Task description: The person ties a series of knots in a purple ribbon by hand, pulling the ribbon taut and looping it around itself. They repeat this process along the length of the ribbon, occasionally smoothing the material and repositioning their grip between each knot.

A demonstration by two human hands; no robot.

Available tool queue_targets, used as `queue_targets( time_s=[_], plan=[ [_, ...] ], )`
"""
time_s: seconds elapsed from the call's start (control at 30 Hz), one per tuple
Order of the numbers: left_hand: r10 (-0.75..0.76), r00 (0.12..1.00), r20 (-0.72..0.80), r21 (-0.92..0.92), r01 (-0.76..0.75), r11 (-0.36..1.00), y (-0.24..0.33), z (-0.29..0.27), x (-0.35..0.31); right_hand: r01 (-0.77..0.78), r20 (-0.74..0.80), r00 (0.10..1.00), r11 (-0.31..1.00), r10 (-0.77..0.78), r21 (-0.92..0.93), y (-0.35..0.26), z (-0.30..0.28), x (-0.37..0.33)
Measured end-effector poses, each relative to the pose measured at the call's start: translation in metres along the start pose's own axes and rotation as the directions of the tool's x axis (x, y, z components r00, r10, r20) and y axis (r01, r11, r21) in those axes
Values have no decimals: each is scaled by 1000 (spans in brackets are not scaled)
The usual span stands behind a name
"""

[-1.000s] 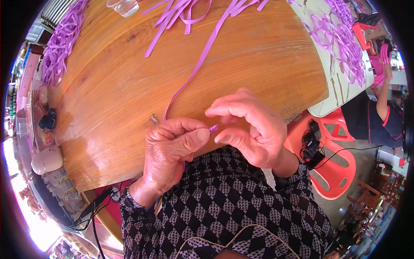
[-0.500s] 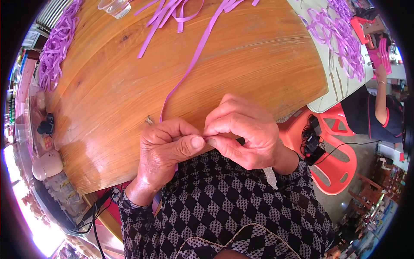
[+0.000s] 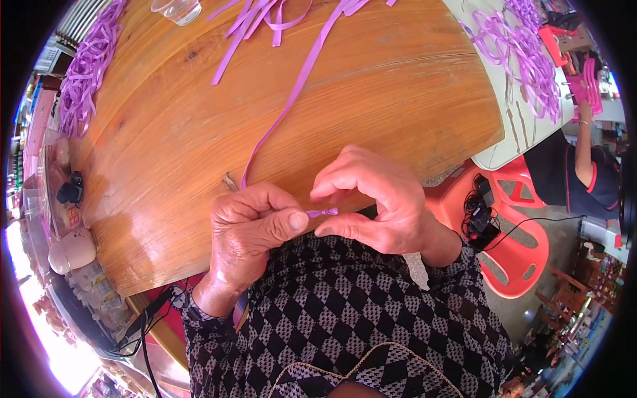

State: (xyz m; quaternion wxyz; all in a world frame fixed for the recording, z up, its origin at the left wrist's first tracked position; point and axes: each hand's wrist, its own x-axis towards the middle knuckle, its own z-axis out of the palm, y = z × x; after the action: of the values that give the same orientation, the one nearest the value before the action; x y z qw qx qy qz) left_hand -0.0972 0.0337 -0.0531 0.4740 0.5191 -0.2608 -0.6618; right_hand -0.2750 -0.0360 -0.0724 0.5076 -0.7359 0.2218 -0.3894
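Between thumb and forefinger, my left hand (image 3: pixel 249 225) pinches a purple ribbon (image 3: pixel 290 99). A short, folded or knotted-looking tip of it pokes out past the thumb toward the right. From behind the left hand, the ribbon's long part runs up across the wooden table to a bunch at the far edge. My right hand (image 3: pixel 378 205) is just right of the tip, thumb and forefinger parted around it with a gap. Nothing shows in the right hand's grip.
Purple ribbon strips (image 3: pixel 265 20) lie at the table's far side beside a clear plastic cup (image 3: pixel 178 9). Ribbon heaps sit at far left (image 3: pixel 89 73) and on a white table (image 3: pixel 491 149). An orange-red chair (image 3: pixel 511 249) holds black cables. Another person (image 3: pixel 590 166) is at right.
My right thumb and forefinger have come apart and let go of the ribbon tip, which now shows. My left hand has shifted slightly left, still pinching.
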Motion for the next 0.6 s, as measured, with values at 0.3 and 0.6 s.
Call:
queue_targets(
  time_s=[0.3, 0.6],
  plan=[
    [-24, 987, 157, 178, -4, 984, 3, -1, -6, -428, 339, 892, 803, 300, 414, -9, 1, -6],
    [66, 944, 324, 417, -206, 885, 8, -14, -17, -676, 500, 733, 568, 460, 469, -25, -2, -14]
  ],
)
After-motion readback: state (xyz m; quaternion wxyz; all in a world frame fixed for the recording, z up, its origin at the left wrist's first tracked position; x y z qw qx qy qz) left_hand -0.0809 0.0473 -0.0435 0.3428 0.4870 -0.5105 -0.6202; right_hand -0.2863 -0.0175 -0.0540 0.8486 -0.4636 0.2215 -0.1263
